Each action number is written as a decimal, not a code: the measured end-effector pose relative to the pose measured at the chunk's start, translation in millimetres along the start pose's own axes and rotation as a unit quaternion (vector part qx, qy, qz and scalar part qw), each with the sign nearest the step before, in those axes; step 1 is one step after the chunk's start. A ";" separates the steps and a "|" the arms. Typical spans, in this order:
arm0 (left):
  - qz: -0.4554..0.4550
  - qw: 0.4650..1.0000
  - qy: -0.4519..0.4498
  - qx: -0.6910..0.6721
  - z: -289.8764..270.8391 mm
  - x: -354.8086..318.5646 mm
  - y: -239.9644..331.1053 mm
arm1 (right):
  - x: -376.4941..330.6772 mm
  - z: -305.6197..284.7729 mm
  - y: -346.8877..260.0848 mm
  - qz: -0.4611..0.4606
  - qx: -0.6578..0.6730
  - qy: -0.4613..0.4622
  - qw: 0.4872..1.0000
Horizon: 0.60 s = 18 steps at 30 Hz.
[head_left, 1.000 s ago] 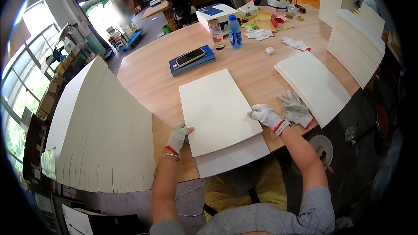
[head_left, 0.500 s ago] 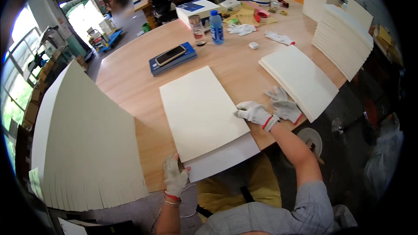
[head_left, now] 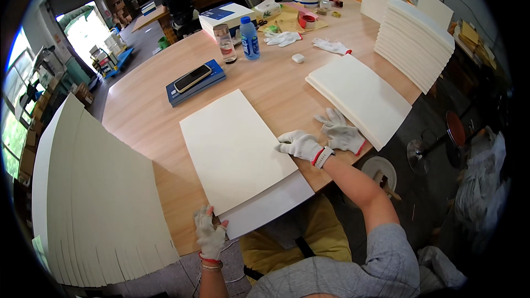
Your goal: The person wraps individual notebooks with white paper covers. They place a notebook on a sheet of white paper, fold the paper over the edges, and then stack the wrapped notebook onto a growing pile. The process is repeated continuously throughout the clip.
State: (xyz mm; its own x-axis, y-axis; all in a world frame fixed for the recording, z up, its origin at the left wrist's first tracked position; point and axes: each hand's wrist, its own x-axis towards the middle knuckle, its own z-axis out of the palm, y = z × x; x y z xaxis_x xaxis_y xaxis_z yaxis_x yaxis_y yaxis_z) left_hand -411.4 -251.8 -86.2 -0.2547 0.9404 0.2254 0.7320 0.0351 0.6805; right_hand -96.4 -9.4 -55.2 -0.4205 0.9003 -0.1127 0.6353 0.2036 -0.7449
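A large cream sheet of card [head_left: 237, 149] lies before me on the table, over a paler white sheet [head_left: 270, 207] whose near end sticks out beneath it. My left hand [head_left: 210, 234], in a white glove with bare fingertips, is at the near left corner, its thumb and fingers apart against the sheets' edge. At the right edge of the cream sheet, my gloved right hand [head_left: 302, 145] has its thumb and fingers closed on the edge; its fingertips are partly hidden. Beside that hand lies an empty white glove with a red cuff [head_left: 341, 131].
A tall fanned stack of cream sheets [head_left: 99, 193] stands at left. More sheets [head_left: 364, 96] and a thick stack [head_left: 414, 44] are on the right. Farther back are a phone [head_left: 193, 77] on a blue box [head_left: 215, 80], a glass bottle [head_left: 225, 44] and a blue bottle [head_left: 249, 38].
The whole view has shifted, with table things now farther left. Both hands remain at the same places on the sheets, which look unmoved on the table.
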 end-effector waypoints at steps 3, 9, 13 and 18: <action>0.018 1.000 0.002 0.020 -1.7 -0.1 2.4 | 1.4 1.5 2.4 0.003 -0.041 0.003 0.999; 0.219 0.966 -0.053 0.127 -29.3 19.4 62.7 | -31.0 1.3 -16.8 -0.174 -0.019 0.039 0.984; 0.267 0.924 -0.173 0.212 -20.4 35.5 99.5 | -50.2 1.3 -10.3 -0.250 -0.008 -0.047 0.967; 0.256 0.924 -0.196 0.206 -20.5 37.3 97.1 | -49.6 -3.6 -11.4 -0.185 0.014 -0.072 0.980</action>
State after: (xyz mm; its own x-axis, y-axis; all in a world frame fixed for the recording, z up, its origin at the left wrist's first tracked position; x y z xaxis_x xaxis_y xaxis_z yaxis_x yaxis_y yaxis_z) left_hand -362.7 -220.2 2.5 0.3809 0.9169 0.1188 0.8923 -0.3982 0.2126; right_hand -80.4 -55.0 -38.7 -0.7071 0.7026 0.0790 0.4051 0.4942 -0.7692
